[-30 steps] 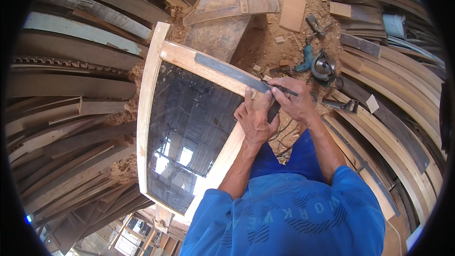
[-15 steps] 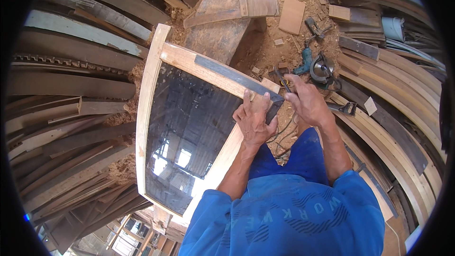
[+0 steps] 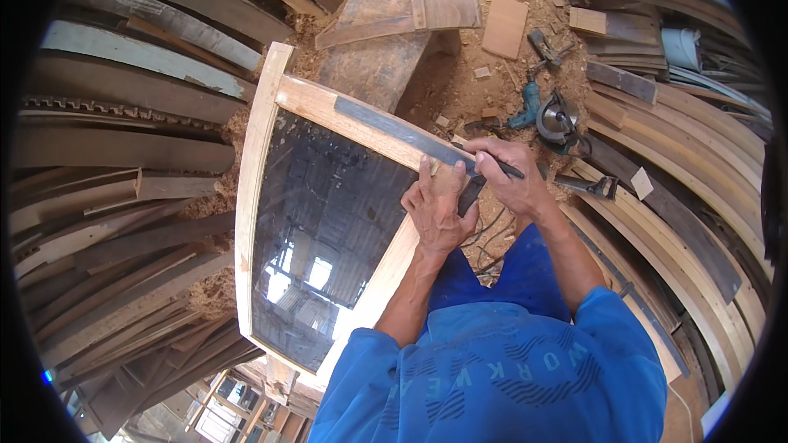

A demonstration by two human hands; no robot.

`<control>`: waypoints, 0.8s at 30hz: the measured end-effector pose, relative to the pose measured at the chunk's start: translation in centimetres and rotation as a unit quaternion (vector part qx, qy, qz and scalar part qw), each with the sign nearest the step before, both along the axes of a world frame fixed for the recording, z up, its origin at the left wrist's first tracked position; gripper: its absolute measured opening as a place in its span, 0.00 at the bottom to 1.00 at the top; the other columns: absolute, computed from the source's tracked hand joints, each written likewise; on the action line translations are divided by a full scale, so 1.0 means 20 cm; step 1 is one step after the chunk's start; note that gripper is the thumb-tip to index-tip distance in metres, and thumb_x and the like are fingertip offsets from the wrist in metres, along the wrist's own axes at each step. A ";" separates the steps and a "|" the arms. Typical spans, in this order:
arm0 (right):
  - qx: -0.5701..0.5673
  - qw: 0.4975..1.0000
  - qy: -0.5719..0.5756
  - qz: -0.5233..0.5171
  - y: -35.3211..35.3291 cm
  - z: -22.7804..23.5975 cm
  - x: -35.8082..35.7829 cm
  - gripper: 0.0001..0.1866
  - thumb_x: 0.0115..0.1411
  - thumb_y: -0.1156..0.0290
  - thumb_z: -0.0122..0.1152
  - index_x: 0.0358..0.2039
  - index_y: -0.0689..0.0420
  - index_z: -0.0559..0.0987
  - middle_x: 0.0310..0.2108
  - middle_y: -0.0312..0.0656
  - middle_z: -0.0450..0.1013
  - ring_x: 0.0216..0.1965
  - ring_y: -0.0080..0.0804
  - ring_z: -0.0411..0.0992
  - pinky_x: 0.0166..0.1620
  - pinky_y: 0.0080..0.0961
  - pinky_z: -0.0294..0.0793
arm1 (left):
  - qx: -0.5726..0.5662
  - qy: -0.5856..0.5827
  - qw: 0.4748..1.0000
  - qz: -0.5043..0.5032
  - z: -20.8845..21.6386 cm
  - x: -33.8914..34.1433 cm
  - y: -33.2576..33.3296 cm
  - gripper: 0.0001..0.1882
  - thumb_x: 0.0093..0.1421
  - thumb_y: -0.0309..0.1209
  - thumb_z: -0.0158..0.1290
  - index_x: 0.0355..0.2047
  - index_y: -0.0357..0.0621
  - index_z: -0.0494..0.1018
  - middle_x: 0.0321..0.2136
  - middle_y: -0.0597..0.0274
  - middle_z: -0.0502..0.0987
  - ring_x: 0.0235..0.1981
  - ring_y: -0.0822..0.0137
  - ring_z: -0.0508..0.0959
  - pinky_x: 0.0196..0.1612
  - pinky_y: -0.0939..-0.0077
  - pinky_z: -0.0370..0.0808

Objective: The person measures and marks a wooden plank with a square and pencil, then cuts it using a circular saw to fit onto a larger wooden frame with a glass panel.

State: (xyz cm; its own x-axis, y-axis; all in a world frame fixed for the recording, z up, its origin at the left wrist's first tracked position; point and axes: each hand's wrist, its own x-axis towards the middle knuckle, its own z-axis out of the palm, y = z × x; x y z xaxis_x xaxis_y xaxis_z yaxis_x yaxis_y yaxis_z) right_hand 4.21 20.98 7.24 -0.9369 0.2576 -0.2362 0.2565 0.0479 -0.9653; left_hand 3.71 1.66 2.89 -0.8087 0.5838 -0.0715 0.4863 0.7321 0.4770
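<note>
Beyond right grip point(image 3: 519, 187), circular saw point(image 3: 559, 121).

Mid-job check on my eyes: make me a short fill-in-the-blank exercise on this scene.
1. The ____ hand holds the slim dark tool.
2. The left hand rests where two sides of the pale wooden frame meet at a ____.
3. The round-bladed tool is a circular ____.
4. The person's shirt is coloured ____.
Missing words: right; corner; saw; blue.

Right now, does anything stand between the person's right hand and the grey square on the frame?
Nothing visible does: the right hand, gripping a slim dark tool, is right beside the grey square. The left hand lies further left, its fingers on the wooden frame.
</note>
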 end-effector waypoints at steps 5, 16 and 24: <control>0.052 0.997 -0.037 0.043 0.05 0.00 -0.03 0.14 0.63 0.68 0.56 0.42 0.65 0.82 0.34 0.55 0.80 0.35 0.43 0.82 0.41 0.36 0.77 | 0.012 0.003 1.000 -0.003 -0.01 0.00 0.01 0.46 0.43 0.43 0.69 0.67 0.65 0.70 0.71 0.32 0.52 0.60 0.41 0.61 0.59 0.50 0.57; 0.356 0.896 -0.167 0.208 0.13 -0.08 0.12 0.13 0.63 0.63 0.61 0.37 0.61 0.81 0.29 0.53 0.76 0.35 0.51 0.76 0.42 0.42 0.73 | -0.008 -0.003 1.000 0.006 0.01 0.00 0.01 0.43 0.42 0.42 0.70 0.64 0.63 0.74 0.71 0.32 0.52 0.61 0.42 0.61 0.61 0.52 0.56; -0.050 0.994 -0.060 -0.078 -0.03 -0.34 0.31 0.14 0.69 0.65 0.56 0.40 0.65 0.80 0.28 0.35 0.71 0.33 0.23 0.68 0.37 0.28 0.69 | -0.022 -0.036 0.999 -0.014 0.01 -0.02 -0.02 0.51 0.47 0.51 0.69 0.70 0.49 0.64 0.70 0.30 0.52 0.61 0.39 0.61 0.63 0.48 0.56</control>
